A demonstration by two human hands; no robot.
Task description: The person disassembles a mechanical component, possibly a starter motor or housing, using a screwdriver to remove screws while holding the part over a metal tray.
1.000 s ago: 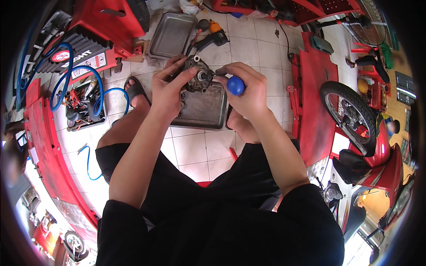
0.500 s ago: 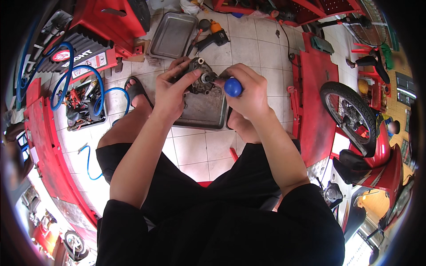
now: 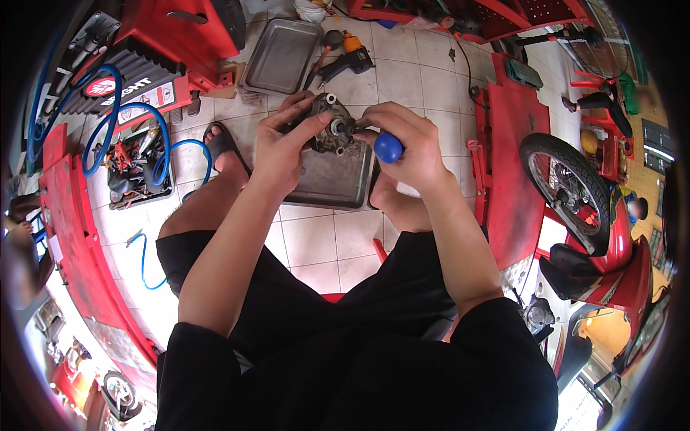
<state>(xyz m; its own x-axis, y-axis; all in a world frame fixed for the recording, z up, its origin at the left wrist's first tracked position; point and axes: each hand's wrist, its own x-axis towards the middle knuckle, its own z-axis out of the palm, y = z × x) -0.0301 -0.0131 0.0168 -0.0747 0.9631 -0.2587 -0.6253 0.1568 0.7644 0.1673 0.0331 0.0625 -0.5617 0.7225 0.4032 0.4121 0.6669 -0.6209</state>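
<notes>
My left hand (image 3: pixel 285 147) is closed around a greasy grey metal engine part (image 3: pixel 329 146), thumb pressed on its near face. A round collar with a hole sticks out of the part's right side. In my right hand (image 3: pixel 419 147) sits a tool with a rounded blue handle (image 3: pixel 388 147); its shaft is hidden by my fingers, so its kind cannot be made out. The right fingertips meet the part's collar, pinching at a small dark piece there. Below both hands lies a grey metal tray (image 3: pixel 330 188) between my feet.
Beyond my hands, a second metal tray (image 3: pixel 282 56) lies on the tiles beside a black and orange power tool (image 3: pixel 348 61) and a mallet (image 3: pixel 329 42). A tool bin (image 3: pixel 140 169) and blue air hose (image 3: pixel 115 108) are leftward. Red lift platforms (image 3: pixel 509 172) flank me, with a motorcycle wheel (image 3: pixel 564 183) at right.
My right hand and the blue handle have shifted slightly right and tilted, away from the part. The engine part has turned a little in my left hand, showing more of its face.
</notes>
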